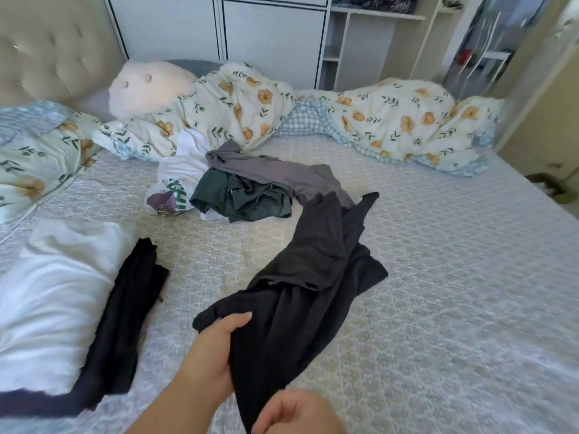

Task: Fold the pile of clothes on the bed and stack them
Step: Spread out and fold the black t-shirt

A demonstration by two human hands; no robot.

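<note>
a dark grey garment [313, 277] is gripped at its near edge by the left hand [216, 349], thumb curled over the cloth, the rest trailing away across the bed [454, 277]. its lower end is pinched by the right hand [291, 415], fingers curled. beyond the hands lies the unfolded pile [244, 186]; left of the left hand, a folded black piece [125, 324] beside white bedding [53, 292].
</note>
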